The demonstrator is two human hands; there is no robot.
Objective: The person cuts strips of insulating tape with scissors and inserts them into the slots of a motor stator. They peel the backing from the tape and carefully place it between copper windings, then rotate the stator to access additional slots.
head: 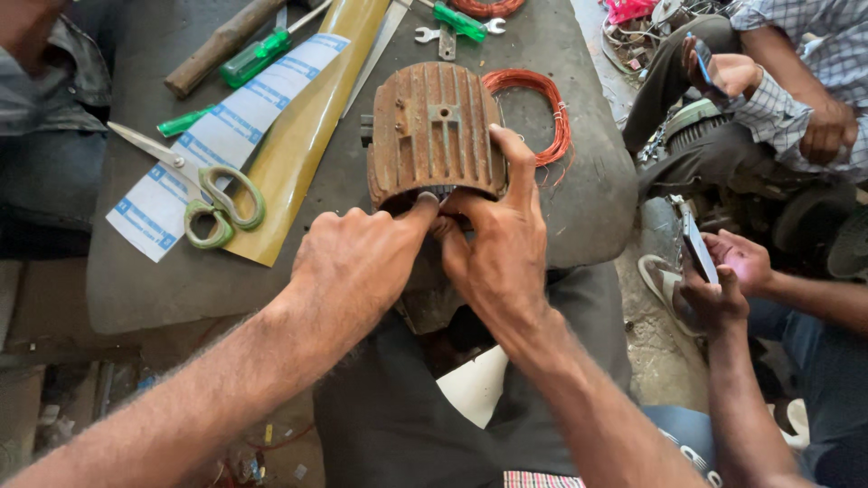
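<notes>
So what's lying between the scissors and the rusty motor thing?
In the head view, a long yellow sheet lies between the scissors and the rusty ribbed motor housing, with a strip of white paper with blue marks lying partly on it.

**Count of things on and around the work table**

One rusty ribbed motor housing [434, 131] stands on the table. One pair of green-handled scissors [212, 194] lies on one strip of yellow insulation sheet [303, 136]. Three green-handled screwdrivers show: [258, 56], [183, 122], [458, 22]. Two coils of copper wire [542, 104], [488, 7]. One spanner [434, 34]. One wooden handle [221, 45]. Two phones [698, 244], [703, 63] are in other people's hands.
</notes>
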